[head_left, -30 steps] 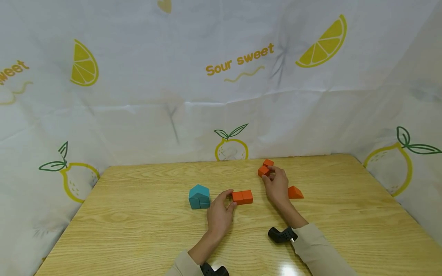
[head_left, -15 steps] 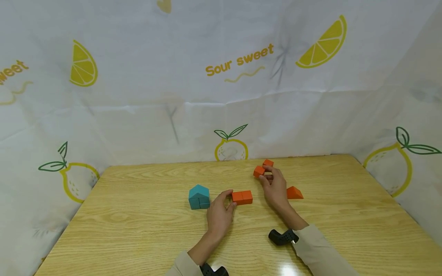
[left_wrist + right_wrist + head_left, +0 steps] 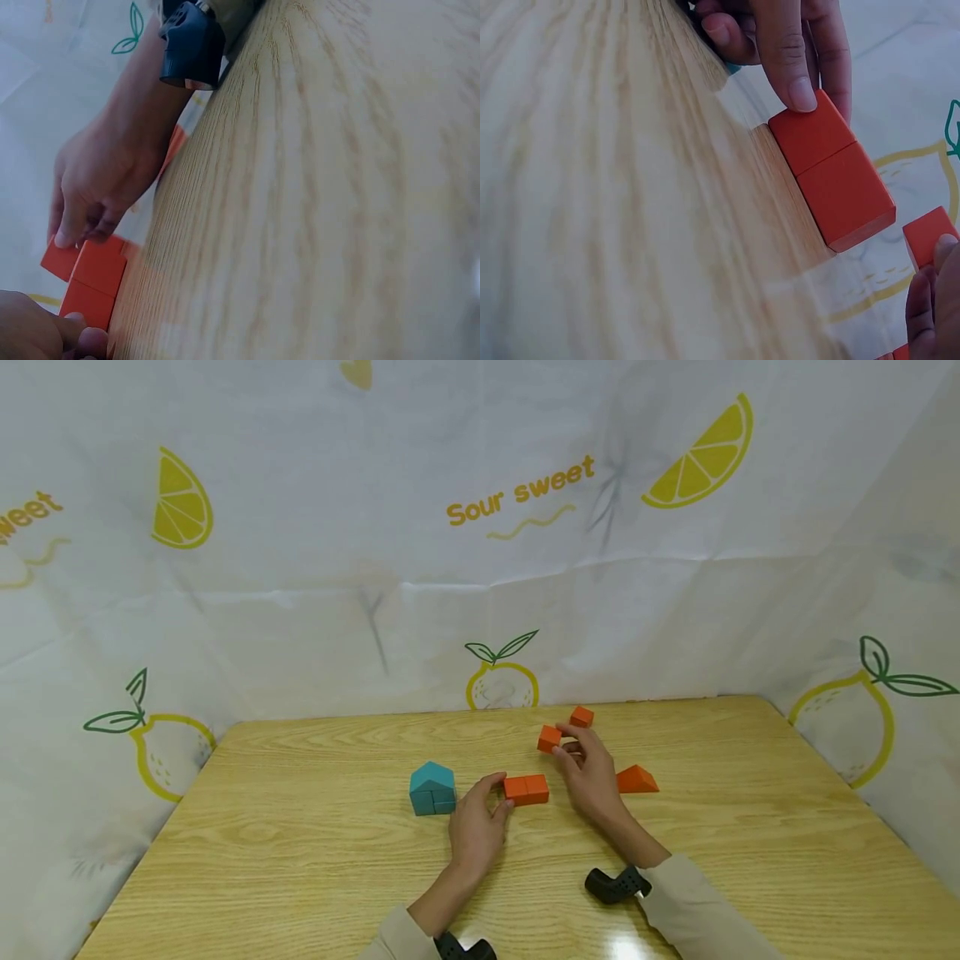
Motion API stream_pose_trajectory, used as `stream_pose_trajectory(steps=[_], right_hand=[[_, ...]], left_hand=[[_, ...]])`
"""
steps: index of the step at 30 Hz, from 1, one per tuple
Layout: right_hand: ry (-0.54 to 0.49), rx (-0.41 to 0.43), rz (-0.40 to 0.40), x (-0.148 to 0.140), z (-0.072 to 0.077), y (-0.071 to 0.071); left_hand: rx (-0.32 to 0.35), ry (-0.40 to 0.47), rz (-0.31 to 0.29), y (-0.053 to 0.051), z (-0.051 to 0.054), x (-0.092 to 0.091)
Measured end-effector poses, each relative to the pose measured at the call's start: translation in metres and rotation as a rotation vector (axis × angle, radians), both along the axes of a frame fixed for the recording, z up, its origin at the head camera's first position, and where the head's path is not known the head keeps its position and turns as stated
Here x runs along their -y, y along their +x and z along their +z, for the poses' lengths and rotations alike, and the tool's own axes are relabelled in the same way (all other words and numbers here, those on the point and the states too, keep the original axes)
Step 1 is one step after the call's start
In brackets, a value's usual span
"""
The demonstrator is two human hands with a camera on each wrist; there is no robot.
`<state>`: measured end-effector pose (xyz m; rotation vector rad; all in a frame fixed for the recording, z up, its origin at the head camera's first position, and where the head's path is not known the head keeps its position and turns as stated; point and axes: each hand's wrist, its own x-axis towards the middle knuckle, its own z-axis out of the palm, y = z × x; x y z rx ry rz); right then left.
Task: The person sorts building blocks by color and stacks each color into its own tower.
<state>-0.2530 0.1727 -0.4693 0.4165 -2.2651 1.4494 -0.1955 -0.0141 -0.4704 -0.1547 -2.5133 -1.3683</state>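
Observation:
My left hand (image 3: 476, 835) pinches the near-left one of two orange blocks (image 3: 527, 790) that stand side by side on the table; the right wrist view shows its thumb on the block's face and its fingers behind. Between thumb and fingers, my right hand (image 3: 591, 778) holds an orange cube (image 3: 549, 739), just behind and right of that pair. In the right wrist view this cube (image 3: 928, 234) appears apart from the pair. Another orange block (image 3: 582, 717) lies behind the right hand, and an orange triangular block (image 3: 637, 779) sits to its right.
A small teal house shape (image 3: 432, 789) made of several blocks stands left of my left hand. The wooden table (image 3: 300, 852) reaches back to a white cloth (image 3: 315, 635) with lemon prints. Black wrist cameras (image 3: 618, 885) are worn on both arms.
My right hand has moved left and slightly nearer with the orange cube, away from the block at the back. The left hand and the pair of blocks have stayed put.

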Motion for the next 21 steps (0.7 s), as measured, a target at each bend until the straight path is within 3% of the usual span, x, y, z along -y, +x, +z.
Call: stream_pose_trajectory(steps=[16, 21], right_hand=[[0.0, -0.086, 0.093, 0.009, 0.003, 0.012], [-0.004, -0.11, 0.131, 0.015, 0.019, 0.024]], left_hand=[[-0.034, -0.018, 0.003, -0.001, -0.002, -0.001], [-0.038, -0.024, 0.0, -0.001, -0.001, 0.0]])
